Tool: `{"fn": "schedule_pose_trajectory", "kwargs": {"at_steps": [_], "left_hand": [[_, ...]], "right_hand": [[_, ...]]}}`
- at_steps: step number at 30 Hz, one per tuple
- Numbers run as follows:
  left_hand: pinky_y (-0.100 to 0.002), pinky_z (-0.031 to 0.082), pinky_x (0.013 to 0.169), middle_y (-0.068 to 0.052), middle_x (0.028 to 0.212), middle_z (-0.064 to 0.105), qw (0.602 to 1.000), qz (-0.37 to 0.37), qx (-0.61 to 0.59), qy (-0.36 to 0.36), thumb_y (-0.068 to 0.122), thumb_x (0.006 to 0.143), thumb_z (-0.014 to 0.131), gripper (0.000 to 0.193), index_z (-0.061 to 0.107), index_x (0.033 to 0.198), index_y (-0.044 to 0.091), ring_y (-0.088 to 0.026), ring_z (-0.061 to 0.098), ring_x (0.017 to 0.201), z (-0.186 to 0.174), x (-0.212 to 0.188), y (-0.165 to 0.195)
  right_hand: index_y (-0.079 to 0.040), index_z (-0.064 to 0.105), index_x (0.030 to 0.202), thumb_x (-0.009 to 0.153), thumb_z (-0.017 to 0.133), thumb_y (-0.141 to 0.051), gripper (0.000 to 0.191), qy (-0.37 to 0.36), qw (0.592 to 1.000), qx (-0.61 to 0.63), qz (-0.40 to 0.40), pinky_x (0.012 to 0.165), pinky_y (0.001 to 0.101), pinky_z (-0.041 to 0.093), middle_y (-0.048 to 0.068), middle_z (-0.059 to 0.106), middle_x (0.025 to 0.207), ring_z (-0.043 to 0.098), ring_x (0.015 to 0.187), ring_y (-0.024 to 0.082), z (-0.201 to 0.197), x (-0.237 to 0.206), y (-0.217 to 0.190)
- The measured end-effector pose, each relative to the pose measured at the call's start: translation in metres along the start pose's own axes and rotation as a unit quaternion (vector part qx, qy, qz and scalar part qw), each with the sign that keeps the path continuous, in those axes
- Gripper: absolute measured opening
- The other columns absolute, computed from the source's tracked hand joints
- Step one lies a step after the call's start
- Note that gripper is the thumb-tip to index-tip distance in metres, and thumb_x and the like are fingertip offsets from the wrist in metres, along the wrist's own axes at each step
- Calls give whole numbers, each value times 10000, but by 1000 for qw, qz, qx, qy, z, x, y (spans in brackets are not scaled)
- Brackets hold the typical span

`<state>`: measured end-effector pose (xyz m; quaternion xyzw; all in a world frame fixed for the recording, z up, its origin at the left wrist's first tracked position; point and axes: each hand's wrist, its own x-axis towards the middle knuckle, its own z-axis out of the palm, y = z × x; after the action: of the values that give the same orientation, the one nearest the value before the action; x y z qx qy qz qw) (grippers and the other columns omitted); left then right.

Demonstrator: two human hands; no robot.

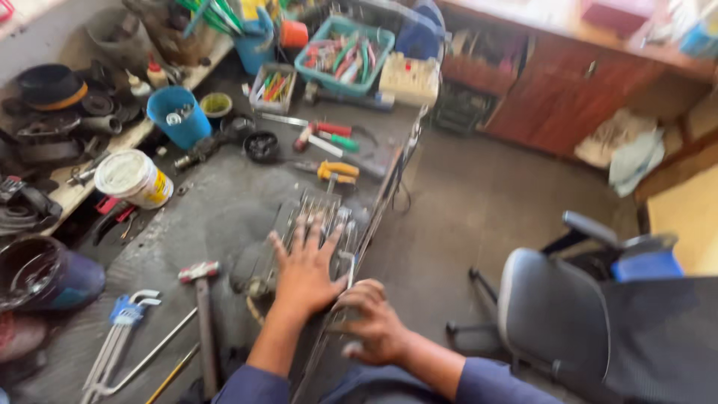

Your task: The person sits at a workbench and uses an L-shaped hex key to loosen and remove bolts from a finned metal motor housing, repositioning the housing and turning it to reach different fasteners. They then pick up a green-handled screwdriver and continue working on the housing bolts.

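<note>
cluttered workbench (194, 217): both hands (307, 269) on spanner rack (314, 217).

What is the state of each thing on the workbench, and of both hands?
Left hand: flat, fingers spread on the metal tool rack.
Right hand: curled at the bench edge; the grip is blurred.
Hammer: lying flat.
White tub: lying on its side, lid on.
Blue cup: upright, open.
Hex key set: lying flat.
Teal basket: holding tools.
Office chair: unoccupied.
</note>
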<state>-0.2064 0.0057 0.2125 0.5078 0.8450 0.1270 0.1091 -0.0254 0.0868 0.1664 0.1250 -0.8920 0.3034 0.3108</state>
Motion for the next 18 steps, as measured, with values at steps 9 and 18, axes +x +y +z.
{"fn": "schedule_pose_trajectory", "kwargs": {"at_steps": [9, 18], "left_hand": [[-669, 99, 1207, -62, 1478, 552, 964, 138, -172, 145, 129, 821, 687, 532, 594, 1344, 151, -313, 419, 1442, 22, -10, -28], [-594, 192, 1236, -87, 1405, 610, 954, 95, -205, 199, 77, 851, 601, 448, 590, 1298, 113, -300, 489, 1395, 27, -8, -22]], "right_hand": [[-224, 778, 1172, 882, 727, -304, 305, 2, 977, -162, 139, 1108, 513, 349, 153, 473, 1436, 452, 1319, 368, 27, -52, 7], [-42, 661, 1069, 1076, 492, -345, 347, 64, 905, 38, 419, 921, 402, 499, 148, 657, 1024, 619, 977, 294, 24, -14, 73]]}}
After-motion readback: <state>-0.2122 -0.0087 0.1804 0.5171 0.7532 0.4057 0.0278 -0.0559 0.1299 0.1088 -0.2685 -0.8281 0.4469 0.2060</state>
